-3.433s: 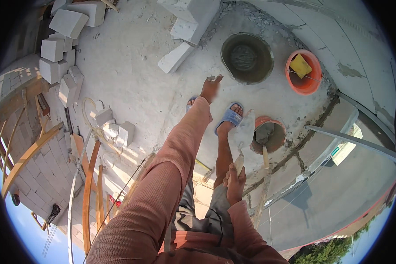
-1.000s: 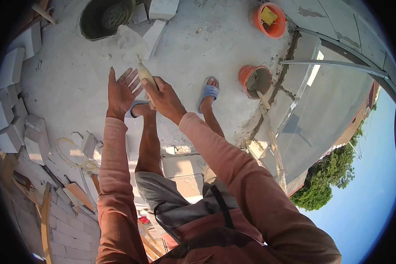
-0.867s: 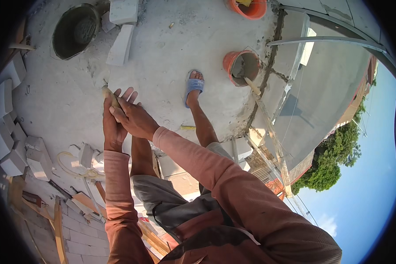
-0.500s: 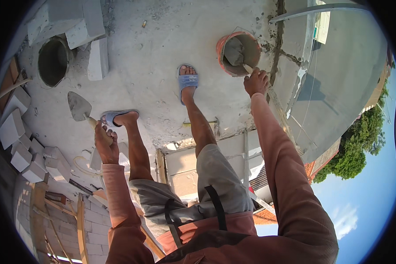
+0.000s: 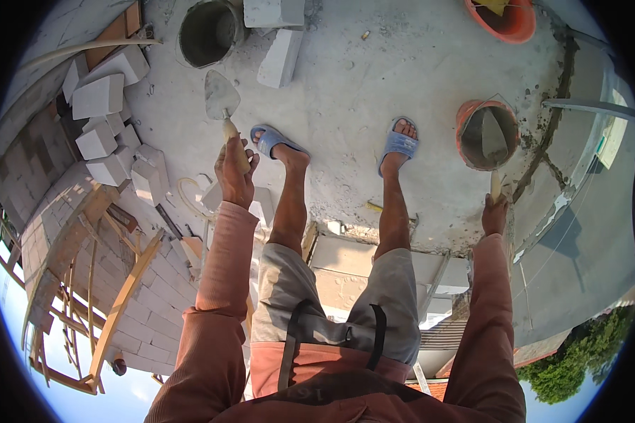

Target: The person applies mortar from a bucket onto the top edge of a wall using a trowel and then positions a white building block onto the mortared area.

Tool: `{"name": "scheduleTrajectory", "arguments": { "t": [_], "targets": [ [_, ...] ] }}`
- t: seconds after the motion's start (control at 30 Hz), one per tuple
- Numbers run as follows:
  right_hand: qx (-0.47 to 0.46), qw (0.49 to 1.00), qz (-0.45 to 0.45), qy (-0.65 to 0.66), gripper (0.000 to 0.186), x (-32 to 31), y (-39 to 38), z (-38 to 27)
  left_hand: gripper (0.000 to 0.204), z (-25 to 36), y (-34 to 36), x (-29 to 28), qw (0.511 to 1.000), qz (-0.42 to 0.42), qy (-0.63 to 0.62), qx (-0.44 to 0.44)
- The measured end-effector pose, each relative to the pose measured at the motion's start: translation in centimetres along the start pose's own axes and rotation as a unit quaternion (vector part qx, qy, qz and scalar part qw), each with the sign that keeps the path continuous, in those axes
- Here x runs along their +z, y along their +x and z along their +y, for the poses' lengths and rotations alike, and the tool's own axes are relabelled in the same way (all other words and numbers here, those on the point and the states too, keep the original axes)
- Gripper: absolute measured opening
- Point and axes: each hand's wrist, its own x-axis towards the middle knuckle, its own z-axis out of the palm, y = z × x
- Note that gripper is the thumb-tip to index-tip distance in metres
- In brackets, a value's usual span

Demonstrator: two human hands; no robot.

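My left hand (image 5: pixel 236 175) is closed round the wooden handle of a pointed trowel (image 5: pixel 222 97). Its grey-smeared blade points away from me, above the concrete floor and short of a dark round bucket (image 5: pixel 206 35). On the right, my right hand (image 5: pixel 494 214) grips the pale handle of a second trowel (image 5: pixel 493 139). That blade lies over the mouth of an orange bucket (image 5: pixel 464 127) with a grey-caked inside. Whether the blade touches what is in the bucket, I cannot tell.
White blocks (image 5: pixel 99 99) are piled at the left, and another block (image 5: pixel 280 59) lies by the dark bucket. A second orange container (image 5: pixel 511 27) stands at the far right. Beyond my right hand runs a ledge with a curved grey bar (image 5: pixel 589 106). Timber framing (image 5: pixel 123 310) rises at lower left.
My view has swung left, so everything sits further right. The left trowel's blade now points straight away from me. The right trowel stays at the orange bucket, its blade turned and more visible.
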Motion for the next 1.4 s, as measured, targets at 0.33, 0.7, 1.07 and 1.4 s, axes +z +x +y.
{"name": "scheduleTrajectory", "arguments": {
  "t": [0.33,0.7,1.07,1.4],
  "targets": [
    [0.14,0.881,-0.206,0.402,0.034,-11.4,-15.6,-15.9,0.037,11.3,21.6,1.6,0.986,-0.05,-0.16,-0.018],
    [-0.056,0.817,-0.366,0.443,0.038,-17.2,-29.2,-57.2,0.026,1.4,8.4,-16.9,0.95,-0.148,-0.138,-0.236],
    [-0.16,0.7,-0.514,0.469,0.05,-17.3,-39.0,-92.7,0.04,-4.0,1.8,-56.4,0.881,0.243,-0.279,-0.295],
    [-0.261,0.726,-0.527,0.357,0.038,-10.6,-44.1,-125.4,0.045,-2.9,11.0,-59.8,0.962,0.244,0.105,-0.056]
  ]
}}
